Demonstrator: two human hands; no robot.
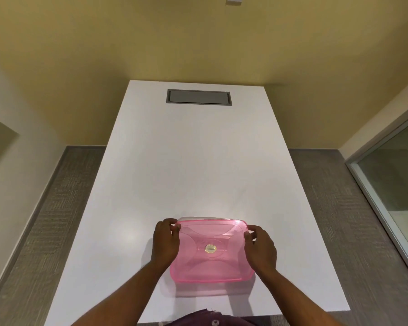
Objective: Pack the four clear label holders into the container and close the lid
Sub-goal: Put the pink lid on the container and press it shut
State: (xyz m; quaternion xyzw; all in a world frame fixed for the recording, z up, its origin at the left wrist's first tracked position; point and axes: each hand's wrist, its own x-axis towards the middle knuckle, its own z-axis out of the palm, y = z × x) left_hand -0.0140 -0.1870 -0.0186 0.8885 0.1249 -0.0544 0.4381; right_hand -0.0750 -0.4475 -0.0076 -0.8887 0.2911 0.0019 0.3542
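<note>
Left hand (pixel 165 241) and right hand (pixel 260 247) fingers grip pink lid (pixel 210 250) between them, over container (pixel 198 218) on white surface (pixel 186 161).

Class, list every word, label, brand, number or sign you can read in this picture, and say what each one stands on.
None can be read.
Round gold sticker at the centre of the pink lid: it carries a dark line of print, too small and blurred to read.
Left hand and right hand grip the lid's sides; no text on them.
White table and its grey hatch: no markings visible.
</note>
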